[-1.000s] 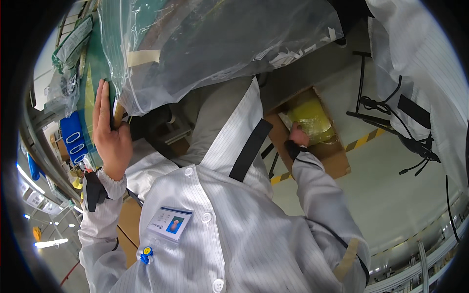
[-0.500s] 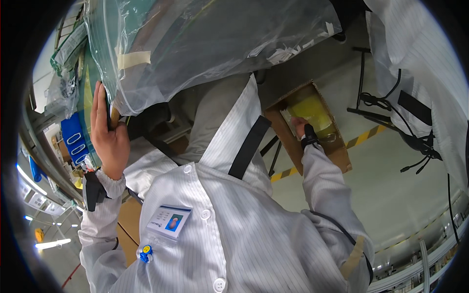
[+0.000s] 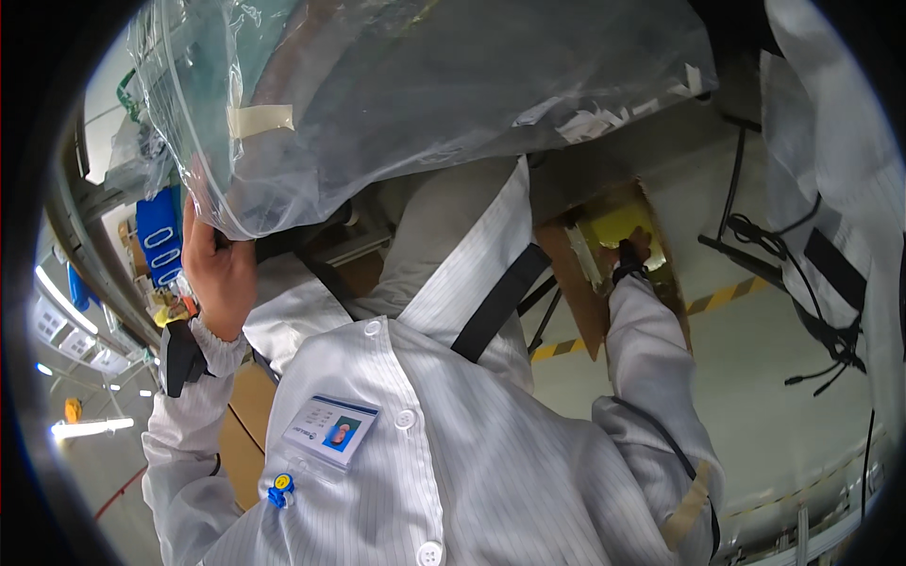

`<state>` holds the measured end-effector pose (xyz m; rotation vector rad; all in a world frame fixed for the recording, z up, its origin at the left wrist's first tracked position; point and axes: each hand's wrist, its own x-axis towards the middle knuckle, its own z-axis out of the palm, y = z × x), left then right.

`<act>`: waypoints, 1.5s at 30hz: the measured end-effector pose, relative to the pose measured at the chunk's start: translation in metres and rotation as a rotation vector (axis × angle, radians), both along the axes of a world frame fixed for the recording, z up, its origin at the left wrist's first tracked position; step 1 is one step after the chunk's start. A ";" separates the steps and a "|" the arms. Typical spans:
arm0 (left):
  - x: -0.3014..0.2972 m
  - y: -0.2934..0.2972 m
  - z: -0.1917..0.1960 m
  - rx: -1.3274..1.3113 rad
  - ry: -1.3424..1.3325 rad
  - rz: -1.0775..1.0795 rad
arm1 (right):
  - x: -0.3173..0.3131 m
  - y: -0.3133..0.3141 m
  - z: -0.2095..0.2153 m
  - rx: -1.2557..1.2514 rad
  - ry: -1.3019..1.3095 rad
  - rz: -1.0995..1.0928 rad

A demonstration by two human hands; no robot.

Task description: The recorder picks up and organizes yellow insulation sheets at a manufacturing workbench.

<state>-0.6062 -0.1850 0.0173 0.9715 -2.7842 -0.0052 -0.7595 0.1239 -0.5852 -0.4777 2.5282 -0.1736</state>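
Note:
My left hand (image 3: 222, 283) is raised at the left with its fingers stretched out. Their tips lie behind the hanging edge of a clear plastic sheet (image 3: 377, 141), and nothing shows in its grip. At the right, low down, my right hand (image 3: 636, 247) reaches into an open cardboard box (image 3: 574, 283). Its fingers look spread, though they are dim and small. Beside them in the box is a yellow item (image 3: 604, 229), whose kind I cannot make out; a shiny clear wrapping seems to lie with it.
A black metal stand (image 3: 731, 247) with tangled black cables (image 3: 755, 226) is at the right, beside white striped cloth (image 3: 840, 160). Yellow-black tape (image 3: 727, 294) crosses the floor. Blue slotted holders (image 3: 159, 236) stand at the far left. Brown cardboard (image 3: 243, 429) shows beside my left arm.
My right hand has moved right and deeper within the box, away from its left side. The plastic sheet now covers my left fingertips. The view has shifted slightly.

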 end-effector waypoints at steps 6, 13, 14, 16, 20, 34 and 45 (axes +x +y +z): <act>0.003 -0.005 0.002 -0.071 -0.126 -0.106 | -0.029 0.026 -0.040 -0.037 -0.052 -0.034; 0.001 -0.001 0.004 -0.093 -0.105 -0.038 | -0.011 0.021 -0.040 -0.058 -0.050 -0.065; 0.001 0.000 0.004 -0.096 -0.097 -0.046 | -0.012 0.024 -0.042 -0.059 -0.047 -0.074; 0.000 -0.001 0.007 -0.113 -0.118 -0.051 | -0.015 0.025 -0.046 -0.065 -0.052 -0.085; 0.003 -0.004 -0.001 -0.049 -0.066 -0.058 | -0.015 0.037 -0.069 -0.088 -0.036 -0.147; 0.005 -0.013 -0.004 -0.070 -0.035 -0.118 | 0.014 0.017 0.251 0.050 0.022 0.270; 0.088 -0.055 0.055 0.751 0.560 -0.355 | -0.022 0.022 0.564 -0.966 -0.294 -0.107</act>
